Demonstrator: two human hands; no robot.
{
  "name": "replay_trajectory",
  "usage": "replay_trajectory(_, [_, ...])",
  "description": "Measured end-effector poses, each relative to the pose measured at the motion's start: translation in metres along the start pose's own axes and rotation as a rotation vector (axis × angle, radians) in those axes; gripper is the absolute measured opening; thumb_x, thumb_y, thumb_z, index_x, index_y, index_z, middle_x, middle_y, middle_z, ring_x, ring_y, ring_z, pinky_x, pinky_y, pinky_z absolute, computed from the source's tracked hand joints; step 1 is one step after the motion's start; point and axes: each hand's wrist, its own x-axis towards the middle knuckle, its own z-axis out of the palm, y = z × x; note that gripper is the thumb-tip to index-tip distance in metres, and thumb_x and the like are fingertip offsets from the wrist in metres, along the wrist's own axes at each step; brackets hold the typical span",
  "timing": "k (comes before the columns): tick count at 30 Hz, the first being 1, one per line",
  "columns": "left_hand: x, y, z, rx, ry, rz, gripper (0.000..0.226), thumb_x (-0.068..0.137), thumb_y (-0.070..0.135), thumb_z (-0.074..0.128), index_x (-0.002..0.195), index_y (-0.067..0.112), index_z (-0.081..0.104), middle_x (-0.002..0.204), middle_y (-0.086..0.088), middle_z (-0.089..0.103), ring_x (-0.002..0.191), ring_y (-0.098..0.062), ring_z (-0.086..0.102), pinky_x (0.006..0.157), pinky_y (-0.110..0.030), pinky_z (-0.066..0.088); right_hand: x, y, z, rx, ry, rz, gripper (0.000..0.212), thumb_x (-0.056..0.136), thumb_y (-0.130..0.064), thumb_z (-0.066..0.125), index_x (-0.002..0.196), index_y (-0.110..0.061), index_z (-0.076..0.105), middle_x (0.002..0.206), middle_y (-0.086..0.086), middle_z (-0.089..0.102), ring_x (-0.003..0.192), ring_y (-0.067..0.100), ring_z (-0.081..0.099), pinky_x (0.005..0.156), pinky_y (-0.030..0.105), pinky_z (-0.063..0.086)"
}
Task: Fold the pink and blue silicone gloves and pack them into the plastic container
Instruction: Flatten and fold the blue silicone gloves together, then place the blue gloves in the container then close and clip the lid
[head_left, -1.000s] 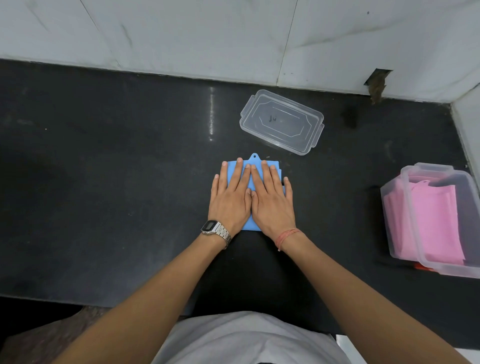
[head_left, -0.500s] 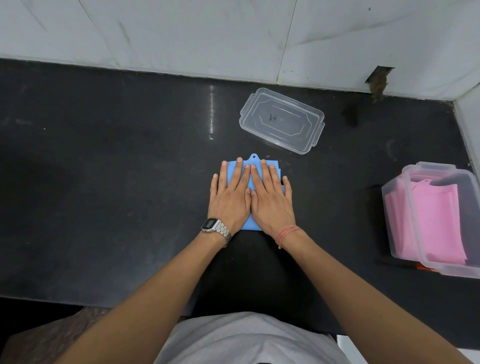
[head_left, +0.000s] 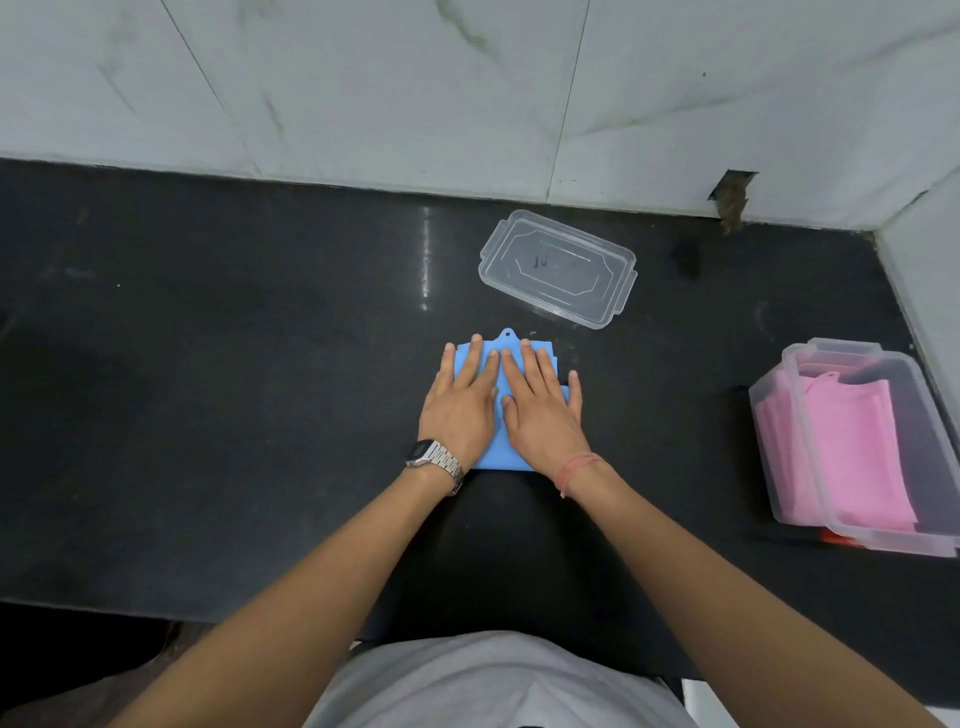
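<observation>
Both hands flat on blue glove, centre of black counter, just in front of person. L hand and R hand side by side, palms down, fingers straight, pointing away from body. No curl, no pinch: pressing, not gripping. Glove looks folded to a compact block; small hang tab sticks out at far edge, between fingertips.

Key relation: plastic container sits well apart to the R of the glove, near counter's R end, open, pink glove already lying folded inside. So blue glove has to travel rightward. R hand is the nearer one by far; L would have to cross body.

Long axes: folded glove runs near-to-far; container's long side runs much the same way, slightly tilted. Judgement: little or no turn needed, mostly a sideways carry then lay on top of pink.

Lid lies off, beyond the glove toward the wall, near but not touching.

Risk (guess): silicone may spring open once pressure lifts; pinch the layers together before lifting.
</observation>
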Motion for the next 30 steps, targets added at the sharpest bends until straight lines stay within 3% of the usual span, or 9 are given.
replay_trajectory(2, [-0.006,0.002,-0.006,-0.217,0.076,-0.068,0.058,0.098,0.018,0.046,0.151,0.023,0.023,0.162,0.002,0.003,0.148,-0.023,0.007,0.108,-0.036,0.037,-0.009,-0.002,-0.002,0.111,0.048,0.035,0.064,0.1,-0.025,0.036,0.155,-0.027,0.004,0.164,-0.004,-0.007,0.149,0.014,-0.011,0.118,0.049,-0.002])
replay_trajectory(4, [-0.014,0.001,-0.011,-0.383,0.171,-0.169,0.077,0.089,0.015,0.062,0.152,0.018,0.018,0.161,-0.005,0.009,0.143,-0.024,0.022,0.11,-0.032,0.03,-0.025,-0.003,-0.002,0.306,0.149,0.14,0.078,0.095,-0.023,0.049,0.156,-0.022,0.0,0.164,-0.002,-0.002,0.15,0.016,-0.004,0.119,0.047,0.009])
replay_trajectory(8, [-0.03,-0.004,-0.022,-0.641,0.145,-0.476,0.096,0.077,0.026,0.078,0.151,0.011,0.019,0.131,-0.006,0.047,0.115,-0.025,0.054,0.1,-0.04,0.045,-0.052,0.002,-0.003,0.663,0.253,0.317,0.095,0.086,-0.014,0.066,0.155,-0.023,0.002,0.154,0.001,0.032,0.135,0.023,0.036,0.112,0.041,0.034])
replay_trajectory(11, [-0.039,-0.006,-0.027,-0.828,0.028,-0.585,0.075,0.074,0.028,0.081,0.136,0.008,0.044,0.108,-0.002,0.064,0.1,-0.022,0.064,0.089,-0.038,0.052,-0.06,0.004,-0.012,0.906,0.25,0.475,0.095,0.082,-0.011,0.072,0.153,-0.022,0.01,0.132,0.001,0.052,0.11,0.015,0.056,0.094,0.03,0.047])
replay_trajectory(13, [-0.045,-0.006,-0.03,-1.058,-0.062,-0.634,0.048,0.072,0.024,0.083,0.111,0.005,0.063,0.104,-0.011,0.072,0.09,-0.024,0.07,0.081,-0.038,0.058,-0.063,0.006,-0.019,1.092,0.192,0.577,0.084,0.081,-0.012,0.076,0.148,-0.016,0.026,0.114,-0.003,0.06,0.095,0.011,0.062,0.085,0.03,0.051])
replay_trajectory(15, [-0.052,-0.004,-0.032,-1.233,-0.186,-0.649,0.035,0.074,0.023,0.081,0.101,0.004,0.069,0.103,-0.014,0.074,0.086,-0.027,0.073,0.075,-0.037,0.059,-0.067,0.011,-0.022,1.331,0.09,0.643,0.052,0.079,-0.009,0.077,0.125,-0.007,0.054,0.111,0.008,0.069,0.094,0.022,0.07,0.084,0.038,0.057])
replay_trajectory(17, [-0.058,-0.001,-0.034,-1.358,-0.313,-0.627,0.034,0.078,0.023,0.077,0.108,0.008,0.068,0.106,-0.013,0.073,0.093,-0.029,0.072,0.078,-0.04,0.058,-0.075,0.015,-0.025,1.513,-0.043,0.684,0.033,0.08,-0.009,0.077,0.11,-0.001,0.066,0.108,0.016,0.073,0.093,0.028,0.072,0.079,0.039,0.06])
replay_trajectory(22, [-0.074,0.014,-0.027,-1.483,-0.582,-0.52,0.042,0.079,0.021,0.069,0.12,0.016,0.062,0.116,-0.014,0.069,0.105,-0.033,0.066,0.084,-0.044,0.056,-0.096,0.03,-0.028,1.628,-0.276,0.684,0.033,0.079,-0.017,0.078,0.111,-0.01,0.07,0.105,0.012,0.075,0.095,0.028,0.072,0.073,0.039,0.06])
replay_trajectory(30, [-0.074,0.053,-0.018,-1.584,-0.575,-0.5,0.054,0.076,0.012,0.071,0.128,0.013,0.055,0.121,-0.015,0.066,0.107,-0.034,0.065,0.076,-0.043,0.057,-0.118,0.058,-0.054,1.69,-0.164,0.559,0.025,0.089,-0.008,0.064,0.114,-0.011,0.066,0.11,0.011,0.073,0.1,0.029,0.071,0.081,0.044,0.06])
